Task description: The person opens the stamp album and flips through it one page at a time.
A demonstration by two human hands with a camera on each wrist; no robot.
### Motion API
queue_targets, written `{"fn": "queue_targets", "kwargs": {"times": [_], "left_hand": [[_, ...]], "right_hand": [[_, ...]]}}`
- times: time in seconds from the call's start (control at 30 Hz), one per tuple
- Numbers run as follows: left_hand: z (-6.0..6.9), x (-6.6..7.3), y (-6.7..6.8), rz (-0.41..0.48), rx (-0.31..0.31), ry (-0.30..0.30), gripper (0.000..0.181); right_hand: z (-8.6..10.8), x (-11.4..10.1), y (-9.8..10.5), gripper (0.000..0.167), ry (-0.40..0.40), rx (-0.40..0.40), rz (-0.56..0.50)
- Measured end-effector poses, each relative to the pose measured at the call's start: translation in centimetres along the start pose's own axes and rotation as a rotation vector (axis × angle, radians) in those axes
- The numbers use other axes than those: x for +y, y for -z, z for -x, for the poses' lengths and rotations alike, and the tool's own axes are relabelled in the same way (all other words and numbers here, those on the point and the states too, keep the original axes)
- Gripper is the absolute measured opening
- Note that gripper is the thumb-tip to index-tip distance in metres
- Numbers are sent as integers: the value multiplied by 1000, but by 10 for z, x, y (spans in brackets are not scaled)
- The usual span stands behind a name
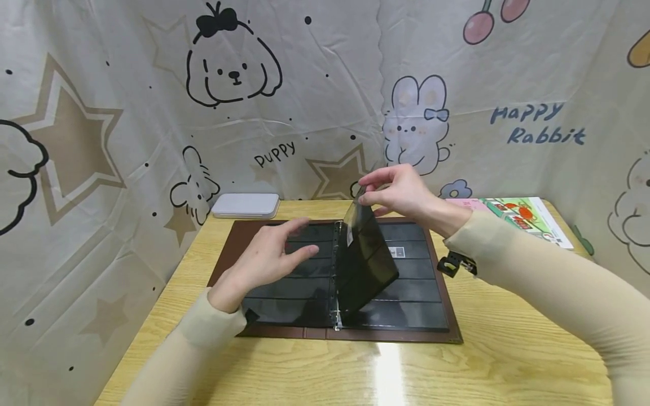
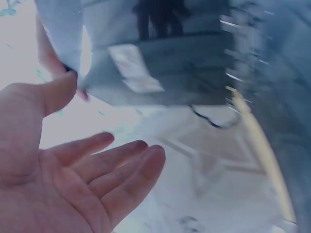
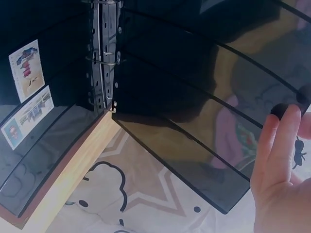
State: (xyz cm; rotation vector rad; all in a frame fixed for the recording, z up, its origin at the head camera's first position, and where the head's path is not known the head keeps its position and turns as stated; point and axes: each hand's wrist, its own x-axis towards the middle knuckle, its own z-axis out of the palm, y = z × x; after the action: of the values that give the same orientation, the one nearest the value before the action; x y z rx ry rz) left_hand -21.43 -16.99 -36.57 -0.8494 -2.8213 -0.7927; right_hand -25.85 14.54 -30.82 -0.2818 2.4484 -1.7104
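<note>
A brown ring binder (image 1: 452,316) lies spread on the wooden table, with black pocket pages on both sides of its metal rings (image 1: 336,282). My right hand (image 1: 406,194) pinches the top outer edge of one black page (image 1: 368,259), which stands raised from the rings. A small stamp (image 1: 397,252) shows on the right page beneath. My left hand (image 1: 264,256) hovers over the left page, fingers spread, touching nothing. Two stamps (image 3: 26,70) (image 3: 29,116) sit in a page in the right wrist view. In the left wrist view the raised page (image 2: 184,73) is beyond my left hand (image 2: 82,179).
A pale flat case (image 1: 246,205) lies behind the binder at the left. Colourful printed sheets (image 1: 528,217) lie at the back right, beyond my right forearm. A patterned curtain (image 1: 325,101) hangs behind the table and at its sides.
</note>
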Motion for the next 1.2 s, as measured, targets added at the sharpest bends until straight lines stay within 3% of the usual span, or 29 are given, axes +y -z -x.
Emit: {"fn": "queue_targets", "kwargs": {"times": [0.17, 0.4, 0.8, 1.03, 1.2], "left_hand": [[-16, 36, 12, 77, 63, -29, 61], [-28, 67, 18, 154, 46, -52, 61], [-31, 85, 17, 61, 94, -155, 50], [-32, 86, 18, 50, 98, -121, 45], [-33, 82, 20, 121, 113, -61, 38]], "right_hand": [[-1, 0, -5, 44, 29, -20, -20], [-5, 0, -14, 46, 69, -40, -28], [-6, -2, -22, 41, 96, -90, -37], [-6, -3, -24, 45, 119, -104, -27], [-6, -4, -26, 48, 130, -118, -20]]}}
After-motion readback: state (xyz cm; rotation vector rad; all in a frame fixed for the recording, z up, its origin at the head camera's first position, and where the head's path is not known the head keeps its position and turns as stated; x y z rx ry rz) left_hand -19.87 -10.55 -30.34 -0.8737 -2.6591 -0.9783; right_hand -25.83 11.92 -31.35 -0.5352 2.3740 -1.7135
